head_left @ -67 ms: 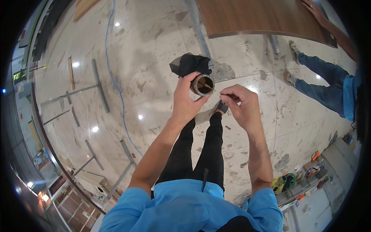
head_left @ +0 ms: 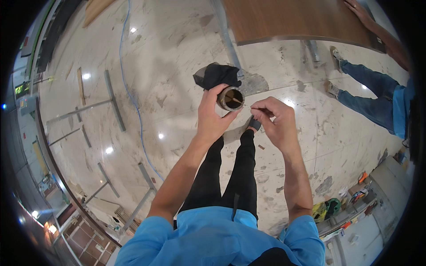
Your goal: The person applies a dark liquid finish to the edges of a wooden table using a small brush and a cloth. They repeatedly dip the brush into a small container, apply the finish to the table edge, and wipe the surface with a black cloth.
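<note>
My left hand [head_left: 212,111] is wrapped round a round, open-topped can [head_left: 220,100] with a worn rim. Its inside looks brown, and a thin light stick [head_left: 234,101] slants across it. Dark crumpled cloth or plastic [head_left: 218,76] sits just beyond the can, against the left fingers; whether the hand also grips it I cannot tell. Just right of the can's mouth is my right hand [head_left: 277,119], thumb and forefinger pinched together. What that pinch holds, if anything, is too small to make out.
A brown wood-grain panel [head_left: 293,22] stands at the far right, with a co-worker's hand [head_left: 359,11] on it. A blue cable [head_left: 136,106] runs along the stained floor [head_left: 186,48]. Grey metal frames [head_left: 114,99] lie left. Tools and bags [head_left: 326,210] fill a shelf at the lower right.
The view has shifted very slightly. Both hands and the can keep nearly the same places, and the pinch by the can's mouth stays closed.
</note>
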{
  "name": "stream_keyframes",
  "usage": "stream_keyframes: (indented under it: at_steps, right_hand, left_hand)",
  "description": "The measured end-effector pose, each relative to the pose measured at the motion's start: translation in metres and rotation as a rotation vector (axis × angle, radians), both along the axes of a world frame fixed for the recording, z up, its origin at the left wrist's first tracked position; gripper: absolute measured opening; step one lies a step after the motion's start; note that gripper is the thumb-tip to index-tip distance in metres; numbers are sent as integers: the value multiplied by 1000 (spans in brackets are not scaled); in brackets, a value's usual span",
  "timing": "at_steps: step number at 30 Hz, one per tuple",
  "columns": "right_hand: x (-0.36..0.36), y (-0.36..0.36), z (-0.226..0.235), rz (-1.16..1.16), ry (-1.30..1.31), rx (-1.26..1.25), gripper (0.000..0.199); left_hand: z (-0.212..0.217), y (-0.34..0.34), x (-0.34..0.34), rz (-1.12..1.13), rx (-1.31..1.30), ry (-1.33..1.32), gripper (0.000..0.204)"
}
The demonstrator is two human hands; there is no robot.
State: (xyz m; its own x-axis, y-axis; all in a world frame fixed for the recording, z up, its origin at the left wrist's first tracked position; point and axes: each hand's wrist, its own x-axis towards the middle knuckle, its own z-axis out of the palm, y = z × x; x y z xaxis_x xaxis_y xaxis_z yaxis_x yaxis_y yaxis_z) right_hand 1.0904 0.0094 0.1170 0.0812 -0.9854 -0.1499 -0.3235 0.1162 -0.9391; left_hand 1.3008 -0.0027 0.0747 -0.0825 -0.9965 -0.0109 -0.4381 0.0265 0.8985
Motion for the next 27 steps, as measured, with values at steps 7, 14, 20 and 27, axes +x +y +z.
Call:
stream_keyframes:
  at_steps: [7, 14, 20, 27]
  right_hand:
    - [-10, -17, -43, -202, -375, -4, 6]
    - [-78, -90, -81, -727, -177, -128, 10]
    - [-128, -126, -89, -891, -24, -440, 7]
    - [-126, -138, -89, -839, -12, -486, 6]
  left_hand:
    - [-1, -4, 1, -3, -3, 8, 70]
    - [-4, -18, -1, 31, 63, 116, 69]
    - [2, -15, -2, -17, 1, 7, 73]
    - [-1, -15, -9, -19, 106, 144, 72]
